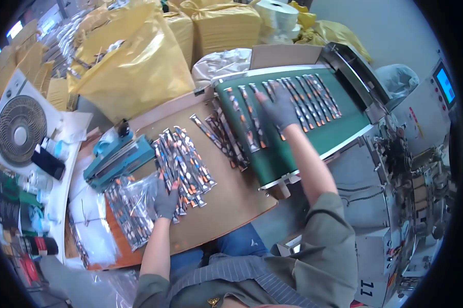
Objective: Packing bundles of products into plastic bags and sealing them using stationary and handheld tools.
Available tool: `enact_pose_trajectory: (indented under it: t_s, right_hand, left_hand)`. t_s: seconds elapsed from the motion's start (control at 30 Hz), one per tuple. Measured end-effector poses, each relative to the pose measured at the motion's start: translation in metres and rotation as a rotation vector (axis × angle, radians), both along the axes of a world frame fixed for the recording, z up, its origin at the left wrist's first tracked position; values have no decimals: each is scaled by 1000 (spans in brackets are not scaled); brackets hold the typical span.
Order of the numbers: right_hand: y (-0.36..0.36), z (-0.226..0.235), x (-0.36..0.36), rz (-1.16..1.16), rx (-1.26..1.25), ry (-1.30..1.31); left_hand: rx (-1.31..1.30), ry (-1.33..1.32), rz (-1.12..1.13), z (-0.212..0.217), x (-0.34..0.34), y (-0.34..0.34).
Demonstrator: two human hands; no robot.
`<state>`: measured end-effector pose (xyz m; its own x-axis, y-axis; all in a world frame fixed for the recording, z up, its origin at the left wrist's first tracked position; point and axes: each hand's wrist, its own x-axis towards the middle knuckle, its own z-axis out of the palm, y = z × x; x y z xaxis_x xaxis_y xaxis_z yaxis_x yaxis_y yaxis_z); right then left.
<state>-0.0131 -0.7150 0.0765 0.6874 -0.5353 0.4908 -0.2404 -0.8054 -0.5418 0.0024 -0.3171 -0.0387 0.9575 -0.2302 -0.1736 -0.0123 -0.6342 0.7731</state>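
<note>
My left hand (165,201), in a grey glove with bare fingertips, lies at the near edge of a loose pile of slim stick packets (182,159), dark with orange, white and blue patches. Its fingers and thumb are apart, touching the pile and the edge of a clear plastic bag (144,192). More packets (123,215) lie beneath and beside that bag. My right hand (281,109), gloved the same way, is spread open over a row of stick packets (313,97) on a green conveyor belt (288,156). It covers part of several packets.
Between pile and belt, loose packets (223,138) lie on the brown board (231,197). A teal bag sealer (121,161) stands behind the bag. At left are a fan (21,131) and a dark phone (48,161). Yellow sacks (134,66) stand behind; machinery (416,200) fills the right.
</note>
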Motion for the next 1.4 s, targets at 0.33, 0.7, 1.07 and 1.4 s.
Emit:
enact_pose_trajectory:
  t_s: [0.33, 0.7, 1.07, 1.4]
  right_hand:
    - [-166, -55, -90, -152, -71, 401]
    - [156, -46, 7, 554, 153, 474]
    - [262, -99, 37, 475, 471, 437]
    - [279, -28, -27, 1124, 1270, -98]
  left_hand:
    - [-153, -172, -109, -27, 2, 5]
    - [19, -51, 69, -14, 18, -16]
    - [-678, 498, 359, -50, 68, 2]
    - [-777, -199, -206, 84, -15, 49]
